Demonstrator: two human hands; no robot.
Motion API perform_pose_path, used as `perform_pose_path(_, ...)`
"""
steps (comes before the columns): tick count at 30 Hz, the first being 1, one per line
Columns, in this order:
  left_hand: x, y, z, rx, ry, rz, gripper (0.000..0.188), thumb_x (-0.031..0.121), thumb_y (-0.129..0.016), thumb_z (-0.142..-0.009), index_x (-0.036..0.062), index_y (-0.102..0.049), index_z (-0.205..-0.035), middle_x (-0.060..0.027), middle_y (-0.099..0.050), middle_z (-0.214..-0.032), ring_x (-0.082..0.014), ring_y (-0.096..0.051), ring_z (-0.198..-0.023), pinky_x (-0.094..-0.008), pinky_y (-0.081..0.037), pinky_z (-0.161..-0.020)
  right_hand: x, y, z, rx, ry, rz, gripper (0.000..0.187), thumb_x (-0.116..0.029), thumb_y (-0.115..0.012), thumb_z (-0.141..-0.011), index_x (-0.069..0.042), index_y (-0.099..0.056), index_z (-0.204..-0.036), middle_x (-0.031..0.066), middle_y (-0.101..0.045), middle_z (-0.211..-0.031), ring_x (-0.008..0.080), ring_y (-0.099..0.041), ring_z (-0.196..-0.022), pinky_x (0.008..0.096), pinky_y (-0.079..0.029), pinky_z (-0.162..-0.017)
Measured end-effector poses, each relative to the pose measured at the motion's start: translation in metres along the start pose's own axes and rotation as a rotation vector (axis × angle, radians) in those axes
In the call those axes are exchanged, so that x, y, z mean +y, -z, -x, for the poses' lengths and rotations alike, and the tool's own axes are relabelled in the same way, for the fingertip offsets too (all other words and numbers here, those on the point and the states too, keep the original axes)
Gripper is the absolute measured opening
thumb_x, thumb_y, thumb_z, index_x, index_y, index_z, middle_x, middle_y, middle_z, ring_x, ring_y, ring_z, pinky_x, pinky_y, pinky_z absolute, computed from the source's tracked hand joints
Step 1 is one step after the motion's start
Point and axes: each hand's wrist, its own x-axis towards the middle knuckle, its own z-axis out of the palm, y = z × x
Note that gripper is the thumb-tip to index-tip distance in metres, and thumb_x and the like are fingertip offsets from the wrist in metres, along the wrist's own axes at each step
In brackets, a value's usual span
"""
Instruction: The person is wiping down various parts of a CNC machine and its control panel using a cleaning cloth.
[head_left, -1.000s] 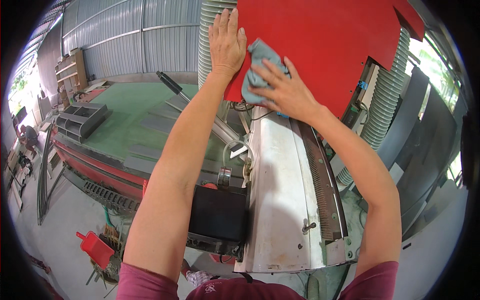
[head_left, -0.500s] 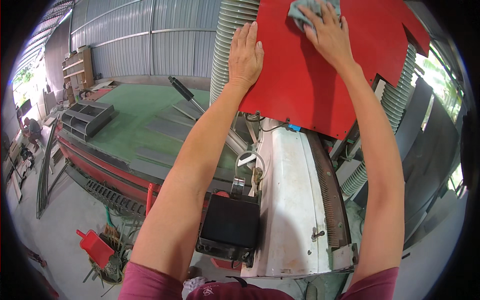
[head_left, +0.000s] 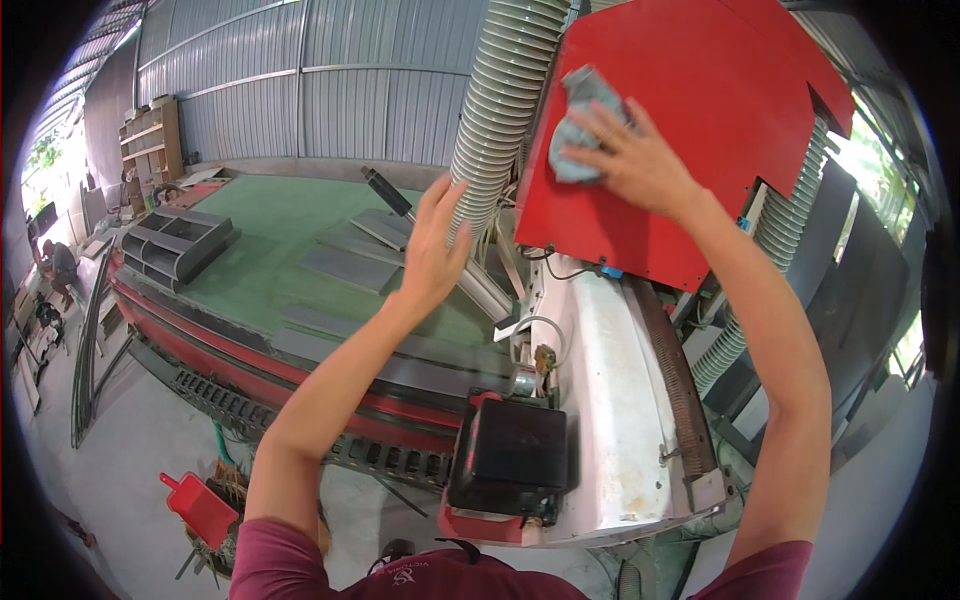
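My right hand [head_left: 645,165] presses a grey-blue cloth [head_left: 577,145] against the large red panel [head_left: 720,90], near its left edge; the fingers are blurred. My left hand [head_left: 435,245] is off the panel, fingers stretched and holding nothing. It is in front of the ribbed, clear hose [head_left: 500,100] that runs up the panel's left side; whether it touches the hose I cannot tell. Below the panel lies the white machine beam [head_left: 610,400], with a black box [head_left: 515,450] mounted at its near left.
To the left stretches a green machine bed [head_left: 270,230] with grey boards [head_left: 350,262] and a grey compartmented frame [head_left: 175,245]. A red dustpan [head_left: 203,510] stands lower left. Dark sheets [head_left: 870,270] lean at the right. Another person [head_left: 60,268] crouches at the far left.
My left hand has left the red panel, moving left and down. My right hand has carried the cloth down and left across the panel. The view has shifted a little.
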Motion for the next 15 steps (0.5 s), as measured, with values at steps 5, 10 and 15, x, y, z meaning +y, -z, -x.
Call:
perform_pose_path(5, -0.002, 0.09, 0.124, -0.076, 0.401, -0.03, 0.033, -0.001, -0.056, -0.084, -0.0002, -0.055, -0.117, -0.0161, -0.054, -0.109, -0.0271, -0.054, -0.099, -0.0329, -0.045, -0.086, 0.05, -0.001, -0.035, 0.138, -0.38, 0.161, 0.062, -0.02, -0.06, -0.087, -0.029, -0.034, -0.143, 0.0097, -0.033, -0.148, 0.0312, -0.032, -0.136, 0.0544, -0.03, -0.105)
perform_pose_path(10, -0.003, 0.165, 0.271, 0.025, 0.986, 0.094, 0.012, 0.006, -0.053, -0.093, -0.0009, -0.06, -0.101, -0.0025, -0.054, -0.081, -0.0105, -0.051, -0.071, -0.0236, -0.042, -0.064, 0.014, 0.004, -0.063, 0.084, -0.437, 0.04, 0.05, -0.023, -0.052, -0.088, -0.012, -0.043, -0.137, 0.0233, -0.034, -0.143, 0.0386, -0.03, -0.134, 0.0545, -0.026, -0.105)
perform_pose_path(15, 0.022, 0.213, 0.346, 0.099, 1.312, -0.002, 0.011, 0.006, -0.052, -0.095, 0.0012, -0.059, -0.102, 0.0007, -0.051, -0.076, -0.0064, -0.05, -0.067, -0.0209, -0.042, -0.061, -0.044, -0.019, -0.045, 0.007, -0.284, -0.021, 0.066, -0.012, -0.063, -0.08, -0.028, -0.04, -0.14, 0.0083, -0.032, -0.149, 0.0297, -0.032, -0.137, 0.051, -0.029, -0.108)
